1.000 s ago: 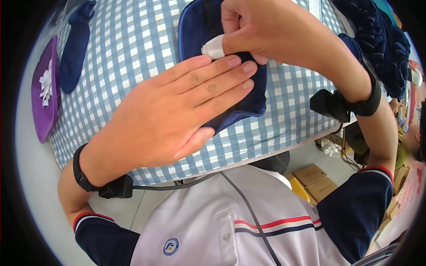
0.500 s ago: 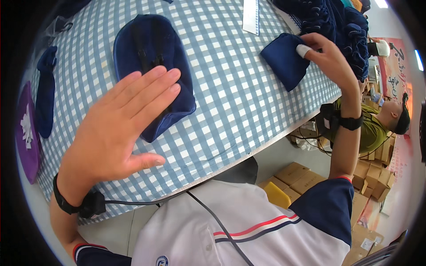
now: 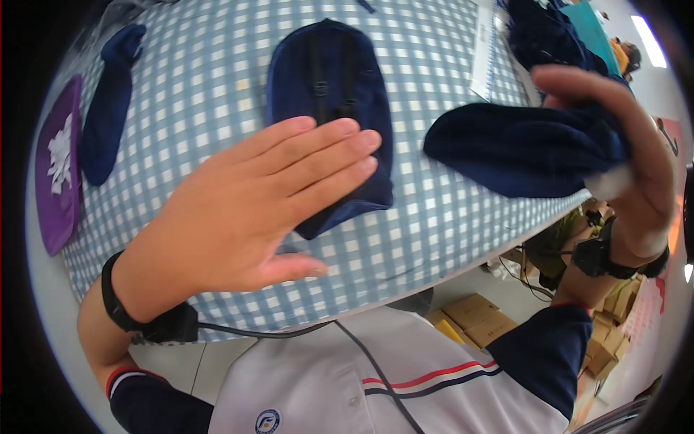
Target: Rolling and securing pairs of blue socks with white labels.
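A navy fabric bag [image 3: 365,69] with black straps and small buckles lies on the checked tablecloth. My left hand [image 3: 246,206] is spread flat above its lower part, fingers stretched and thumb apart, and hides some of it. Off to the right, my right hand [image 3: 647,155] has its fingers wrapped round the end of a long navy fabric piece [image 3: 513,148], held over the table's right side. That hand is partly blurred, with a white covering on one fingertip. What kind of piece it is I cannot tell.
At left are a purple tray [image 3: 58,213] with white scraps and a narrow navy fabric piece [image 3: 108,134]. A white ruler [image 3: 483,54] lies at the back right, near a heap of navy fabric items [image 3: 535,40]. Cardboard boxes [image 3: 477,318] stand below the table edge.
My right hand has lifted the navy fabric piece up and nearer, and more of its length now shows. My left hand stays flat over the bag. The whole view has shifted.
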{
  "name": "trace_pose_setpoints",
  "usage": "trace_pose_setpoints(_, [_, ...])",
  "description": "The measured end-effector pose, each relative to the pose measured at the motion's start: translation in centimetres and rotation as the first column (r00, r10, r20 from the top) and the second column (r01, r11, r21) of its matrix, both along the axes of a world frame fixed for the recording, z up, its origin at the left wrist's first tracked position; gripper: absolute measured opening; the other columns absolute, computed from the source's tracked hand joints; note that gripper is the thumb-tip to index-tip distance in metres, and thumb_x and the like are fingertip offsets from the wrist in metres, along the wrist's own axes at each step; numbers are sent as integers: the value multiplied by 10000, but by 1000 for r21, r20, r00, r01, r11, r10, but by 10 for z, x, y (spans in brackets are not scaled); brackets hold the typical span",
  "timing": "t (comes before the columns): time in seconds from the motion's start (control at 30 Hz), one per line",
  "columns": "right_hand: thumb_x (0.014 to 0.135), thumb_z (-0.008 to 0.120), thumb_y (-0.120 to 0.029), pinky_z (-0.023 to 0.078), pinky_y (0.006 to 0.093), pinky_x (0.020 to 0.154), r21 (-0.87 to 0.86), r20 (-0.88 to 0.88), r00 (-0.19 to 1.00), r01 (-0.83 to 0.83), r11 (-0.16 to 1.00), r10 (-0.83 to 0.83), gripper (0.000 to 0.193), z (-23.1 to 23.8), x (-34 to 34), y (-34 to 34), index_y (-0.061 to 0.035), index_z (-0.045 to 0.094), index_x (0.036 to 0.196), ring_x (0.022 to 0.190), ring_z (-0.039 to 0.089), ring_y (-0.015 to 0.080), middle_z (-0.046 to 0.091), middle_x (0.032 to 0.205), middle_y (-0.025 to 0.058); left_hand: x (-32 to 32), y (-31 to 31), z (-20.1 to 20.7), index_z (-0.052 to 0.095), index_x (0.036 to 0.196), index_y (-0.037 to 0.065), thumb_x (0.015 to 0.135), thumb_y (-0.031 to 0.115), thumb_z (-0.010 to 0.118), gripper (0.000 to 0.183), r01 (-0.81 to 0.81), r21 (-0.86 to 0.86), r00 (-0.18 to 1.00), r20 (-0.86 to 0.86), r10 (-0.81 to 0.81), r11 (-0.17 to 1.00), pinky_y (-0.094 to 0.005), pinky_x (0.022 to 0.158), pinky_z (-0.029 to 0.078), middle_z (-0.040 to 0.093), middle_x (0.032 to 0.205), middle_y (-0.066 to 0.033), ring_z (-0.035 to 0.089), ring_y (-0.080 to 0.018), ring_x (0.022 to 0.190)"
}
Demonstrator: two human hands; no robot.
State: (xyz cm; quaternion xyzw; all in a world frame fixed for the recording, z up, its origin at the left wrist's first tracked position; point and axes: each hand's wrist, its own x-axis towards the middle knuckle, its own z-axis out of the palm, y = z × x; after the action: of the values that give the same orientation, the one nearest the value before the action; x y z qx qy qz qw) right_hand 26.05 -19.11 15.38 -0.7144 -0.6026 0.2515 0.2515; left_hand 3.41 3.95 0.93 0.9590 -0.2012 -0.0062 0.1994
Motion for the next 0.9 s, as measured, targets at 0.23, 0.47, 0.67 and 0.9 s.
trace_pose_setpoints(0.23, [1048,570,-172,553,358,961,-271,-403,838,-493,827,368,415,-54,15,151,51,555,1398,1097,673,255,680,1269,189,-1,12,-9,632,1344,84,776,634,719,796,0,-87,1000,-1,0,996,-473,1114,421,630,1344,-187,582,-404,1255])
trace_pose_setpoints(0.47, [1040,572,-150,543,364,964,-382,-109,904,-421,822,413,395,-55,5,175,49,549,1381,1114,659,272,664,1261,179,-1,23,-12,489,1524,255,731,657,702,914,-26,-134,997,-78,16,991,-464,1022,502,653,1336,-144,640,-374,1165])
trace_pose_setpoints(0.67, [1034,564,-128,496,400,1031,-526,-270,931,-356,772,245,492,-45,19,178,18,426,1483,1189,612,298,612,1321,218,11,26,-4,475,1534,278,668,562,782,962,4,-199,989,-145,-33,980,-465,1020,508,631,1381,-127,619,-369,1216])
trace_pose_setpoints(0.9, [797,724,-123,521,424,990,524,478,751,-660,538,456,384,-133,6,153,-101,712,1180,1191,638,260,648,1341,76,5,21,-5,484,1530,226,705,539,761,924,-22,-129,989,-145,3,991,-455,1077,467,608,1420,-85,596,-359,1254])
